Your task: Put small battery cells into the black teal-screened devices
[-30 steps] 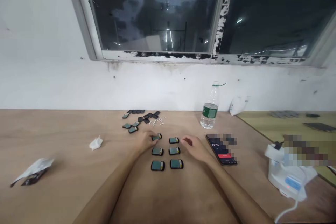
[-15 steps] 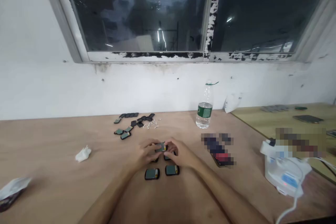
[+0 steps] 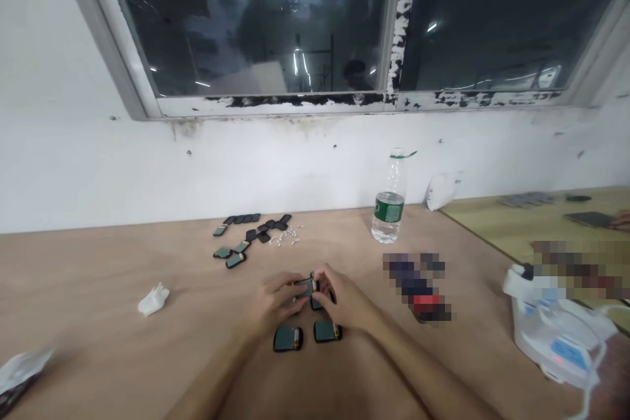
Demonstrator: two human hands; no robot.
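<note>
1. Left hand: fingers curled, gripping one edge of a small black-framed module with a teal face.
2. Right hand: closed on the opposite end; the module sits between both hands, above the worktop.
3. A partly hidden module lies under the right hand's fingers; a lower-left module and a lower-right module lie just nearer the person.
4. Farther back: a loose group of dark modules beside tiny white pieces.
5. Handling (judged): light and stiff, its face probably slick – best pinched by the black rim.
</note>
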